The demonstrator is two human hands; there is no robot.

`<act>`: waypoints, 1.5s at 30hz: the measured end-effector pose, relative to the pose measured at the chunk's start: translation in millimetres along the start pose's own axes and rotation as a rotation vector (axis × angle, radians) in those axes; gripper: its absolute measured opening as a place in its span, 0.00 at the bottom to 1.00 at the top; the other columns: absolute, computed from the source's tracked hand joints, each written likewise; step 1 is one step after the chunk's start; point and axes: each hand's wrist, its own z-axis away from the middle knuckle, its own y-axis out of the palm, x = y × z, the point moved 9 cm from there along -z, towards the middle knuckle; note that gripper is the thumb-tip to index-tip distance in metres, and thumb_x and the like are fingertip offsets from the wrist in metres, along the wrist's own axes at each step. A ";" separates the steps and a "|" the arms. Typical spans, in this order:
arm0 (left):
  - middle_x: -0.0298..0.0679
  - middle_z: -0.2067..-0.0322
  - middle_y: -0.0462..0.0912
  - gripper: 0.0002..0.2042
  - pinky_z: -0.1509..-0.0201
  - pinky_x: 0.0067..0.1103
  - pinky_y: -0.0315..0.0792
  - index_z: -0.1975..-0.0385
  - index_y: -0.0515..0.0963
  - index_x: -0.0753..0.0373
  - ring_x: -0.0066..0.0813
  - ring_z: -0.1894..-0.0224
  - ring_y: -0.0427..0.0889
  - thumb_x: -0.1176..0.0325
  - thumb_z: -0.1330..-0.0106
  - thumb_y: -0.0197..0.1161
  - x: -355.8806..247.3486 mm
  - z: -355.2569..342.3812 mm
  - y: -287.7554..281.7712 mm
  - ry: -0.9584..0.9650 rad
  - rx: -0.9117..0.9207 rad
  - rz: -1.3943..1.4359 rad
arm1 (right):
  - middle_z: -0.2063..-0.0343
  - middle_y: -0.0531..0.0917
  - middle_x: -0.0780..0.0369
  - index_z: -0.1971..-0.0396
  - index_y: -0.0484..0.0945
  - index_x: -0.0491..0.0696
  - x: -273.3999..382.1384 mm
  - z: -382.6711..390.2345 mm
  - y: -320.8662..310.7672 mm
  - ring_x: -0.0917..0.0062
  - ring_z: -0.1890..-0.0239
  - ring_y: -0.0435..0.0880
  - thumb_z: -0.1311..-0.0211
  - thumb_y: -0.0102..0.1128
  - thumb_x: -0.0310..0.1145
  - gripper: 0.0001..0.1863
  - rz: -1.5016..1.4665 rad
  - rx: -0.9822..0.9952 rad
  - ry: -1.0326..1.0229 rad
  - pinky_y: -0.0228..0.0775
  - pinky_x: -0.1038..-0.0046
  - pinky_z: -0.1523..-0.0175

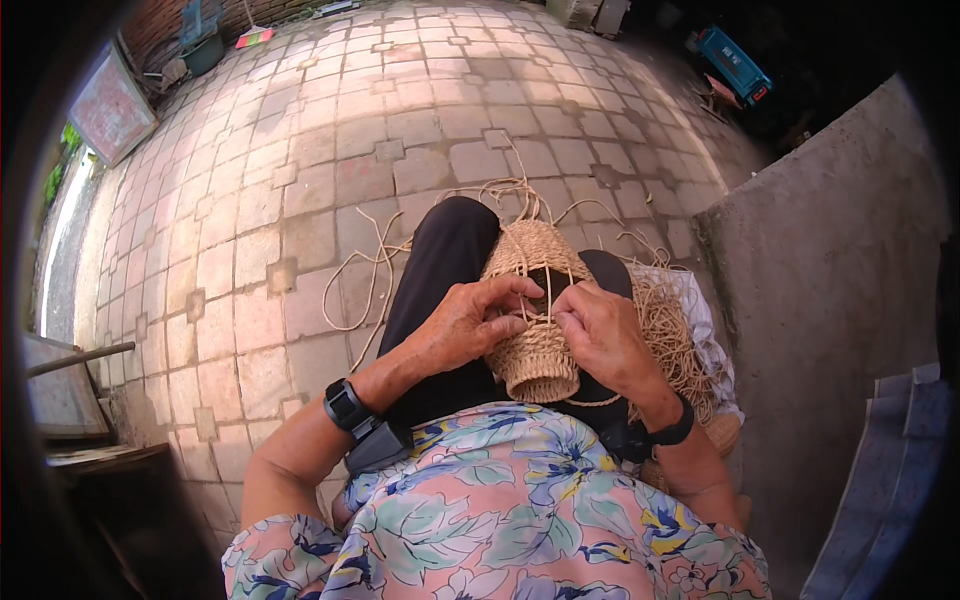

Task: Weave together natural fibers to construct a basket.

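Note:
A tan woven cord basket lies across my lap between my knees, its round, ringed end toward me. Around its middle is a dark gap crossed by a few upright cords. My left hand grips the basket at the left side of this gap, thumb on the weave and fingertips reaching in among the cords. On the gap's right side, my right hand is closed, thumb and fingers pinched at the edge; what they hold is mostly hidden. Loose cord ends trail from the far end over the paving.
A heap of loose cord lies on white sheeting beside my right leg. A concrete wall rises on the right. Boards lean at the far left, near a dark tub. A blue vehicle stands at the far right.

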 end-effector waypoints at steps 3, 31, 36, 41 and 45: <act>0.34 0.65 0.82 0.17 0.72 0.14 0.70 0.49 0.72 0.62 0.11 0.73 0.71 0.73 0.38 0.61 -9.2 0.4 -4.2 0.028 -0.018 -0.100 | 0.76 0.78 0.55 0.74 0.75 0.44 -1.6 -1.7 0.6 0.58 0.70 0.79 0.46 0.56 0.27 0.03 -0.038 0.004 0.014 0.69 0.61 0.65; 0.26 0.76 0.76 0.09 0.75 0.12 0.64 0.58 0.72 0.60 0.09 0.76 0.68 0.78 0.38 0.54 -7.2 -10.2 2.6 -0.026 0.165 -0.010 | 0.76 0.79 0.51 0.56 0.66 0.46 5.2 -34.1 28.7 0.52 0.71 0.79 0.49 0.51 0.25 0.17 -0.087 0.435 -0.114 0.69 0.57 0.66; 0.34 0.75 0.77 0.07 0.68 0.19 0.71 0.65 0.71 0.61 0.20 0.74 0.76 0.80 0.40 0.56 -23.1 2.1 1.1 0.274 -0.002 -0.222 | 0.77 0.79 0.53 0.60 0.70 0.44 3.8 -32.0 25.4 0.57 0.72 0.80 0.47 0.54 0.29 0.13 -0.264 0.457 -0.050 0.69 0.62 0.67; 0.39 0.69 0.80 0.07 0.61 0.23 0.74 0.63 0.71 0.63 0.34 0.66 0.82 0.80 0.39 0.56 -25.7 11.6 4.9 0.314 -0.094 -0.296 | 0.80 0.79 0.55 0.72 0.76 0.43 -12.0 -53.9 -8.9 0.60 0.74 0.80 0.45 0.58 0.36 0.10 -0.157 0.013 0.087 0.69 0.63 0.68; 0.40 0.68 0.81 0.09 0.58 0.23 0.74 0.60 0.72 0.63 0.33 0.63 0.83 0.81 0.39 0.52 -21.6 -1.0 -1.8 0.188 0.064 -0.206 | 0.79 0.80 0.55 0.78 0.78 0.44 -12.8 -75.0 13.3 0.59 0.73 0.81 0.49 0.59 0.44 0.17 0.273 -0.011 0.025 0.70 0.60 0.66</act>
